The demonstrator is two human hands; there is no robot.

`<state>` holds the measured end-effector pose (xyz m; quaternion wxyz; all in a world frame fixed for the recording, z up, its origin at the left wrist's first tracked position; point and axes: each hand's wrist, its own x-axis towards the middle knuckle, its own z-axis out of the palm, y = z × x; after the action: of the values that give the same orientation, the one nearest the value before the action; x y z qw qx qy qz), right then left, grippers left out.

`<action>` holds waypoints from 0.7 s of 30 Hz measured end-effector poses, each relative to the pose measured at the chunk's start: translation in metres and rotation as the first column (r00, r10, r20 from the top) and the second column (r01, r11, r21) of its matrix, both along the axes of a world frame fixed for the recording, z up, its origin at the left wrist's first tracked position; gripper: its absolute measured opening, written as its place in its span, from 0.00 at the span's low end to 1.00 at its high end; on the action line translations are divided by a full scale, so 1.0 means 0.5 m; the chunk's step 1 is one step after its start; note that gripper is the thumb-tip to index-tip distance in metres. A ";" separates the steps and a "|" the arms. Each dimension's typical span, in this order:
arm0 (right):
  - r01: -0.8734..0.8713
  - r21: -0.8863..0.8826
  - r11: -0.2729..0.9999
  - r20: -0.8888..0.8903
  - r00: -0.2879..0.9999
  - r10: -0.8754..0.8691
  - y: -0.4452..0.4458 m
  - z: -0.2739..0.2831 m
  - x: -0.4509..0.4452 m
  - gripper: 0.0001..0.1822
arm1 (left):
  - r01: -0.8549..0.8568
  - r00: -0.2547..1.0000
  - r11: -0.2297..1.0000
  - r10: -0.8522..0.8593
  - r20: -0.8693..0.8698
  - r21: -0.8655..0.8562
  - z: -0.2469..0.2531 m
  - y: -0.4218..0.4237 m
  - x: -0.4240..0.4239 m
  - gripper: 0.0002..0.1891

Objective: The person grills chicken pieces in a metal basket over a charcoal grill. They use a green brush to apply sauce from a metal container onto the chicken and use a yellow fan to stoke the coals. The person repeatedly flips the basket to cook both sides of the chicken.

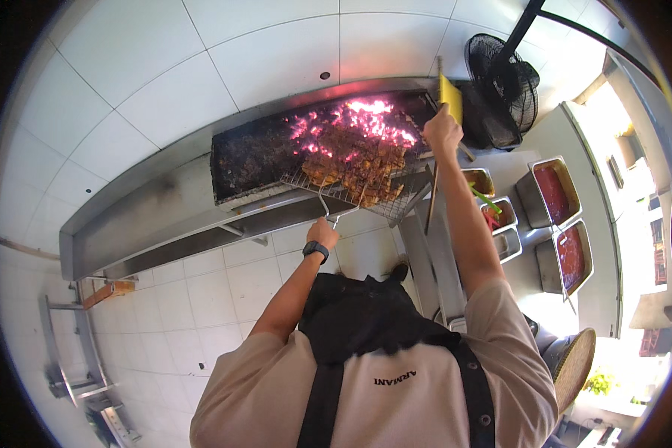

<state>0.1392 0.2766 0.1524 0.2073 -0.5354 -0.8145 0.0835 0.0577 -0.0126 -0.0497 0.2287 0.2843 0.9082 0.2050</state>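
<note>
My left hand (323, 233), with a dark watch on its wrist, grips the wire handle (326, 208) of a grilling basket. Browned pieces of meat (372, 173) lie in the basket's wire mesh (297, 180), over the front edge of a charcoal grill (246, 159). Behind the meat, coals (372, 120) glow brightly. At the grill's right end, my raised right hand (443, 131) is closed around a flat yellow panel (451, 98) with a stick along it, seemingly a hand fan. Part of the panel is hidden behind my fingers.
A black electric fan (504, 75) stands behind the grill's right end. To my right, deep steel pans of red sauce (557, 193) (571, 260) and smaller containers (498, 215) sit on a counter. A tiled wall (274, 53) rises behind the grill.
</note>
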 end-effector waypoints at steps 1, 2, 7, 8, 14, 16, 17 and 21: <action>-0.008 0.012 1.000 0.093 0.996 0.006 -0.024 -0.011 -0.012 0.25 | -0.003 1.000 1.000 0.003 0.007 -0.002 0.001 0.000 0.000 0.17; -0.230 -0.065 0.971 0.083 0.969 0.235 -0.053 -0.027 -0.029 0.24 | -0.003 1.000 1.000 0.003 0.013 -0.002 0.003 0.002 -0.001 0.17; -0.853 -0.396 0.341 -0.561 0.519 0.645 -0.204 0.007 -0.066 0.23 | -0.019 0.998 0.999 0.022 -0.067 0.045 -0.017 -0.027 0.003 0.17; -0.833 -0.486 0.264 -0.627 0.543 0.558 -0.195 0.023 -0.060 0.24 | -0.030 0.999 0.999 0.031 -0.024 0.028 -0.014 -0.025 0.003 0.17; -0.117 -0.042 0.992 0.020 0.993 0.118 -0.065 0.017 -0.048 0.24 | -0.013 1.000 1.000 0.013 0.024 0.013 0.018 0.004 -0.002 0.18; -0.456 -0.154 0.877 -0.127 0.889 0.440 -0.135 -0.037 -0.083 0.25 | -0.009 0.999 1.000 0.009 0.033 -0.005 0.010 -0.003 -0.003 0.19; -0.718 -0.162 0.677 -0.334 0.685 0.647 -0.170 -0.067 -0.097 0.27 | 0.004 0.999 1.000 -0.003 0.043 -0.023 0.012 -0.008 -0.003 0.20; -0.879 -0.365 0.308 -0.654 0.477 0.587 -0.199 -0.028 -0.080 0.26 | -0.001 1.000 0.999 0.002 0.031 -0.037 0.010 -0.017 -0.002 0.19</action>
<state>0.0991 0.1772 0.1387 0.0995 -0.0939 -0.8160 0.5617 0.0566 -0.0211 -0.0446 0.2478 0.2760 0.9084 0.1927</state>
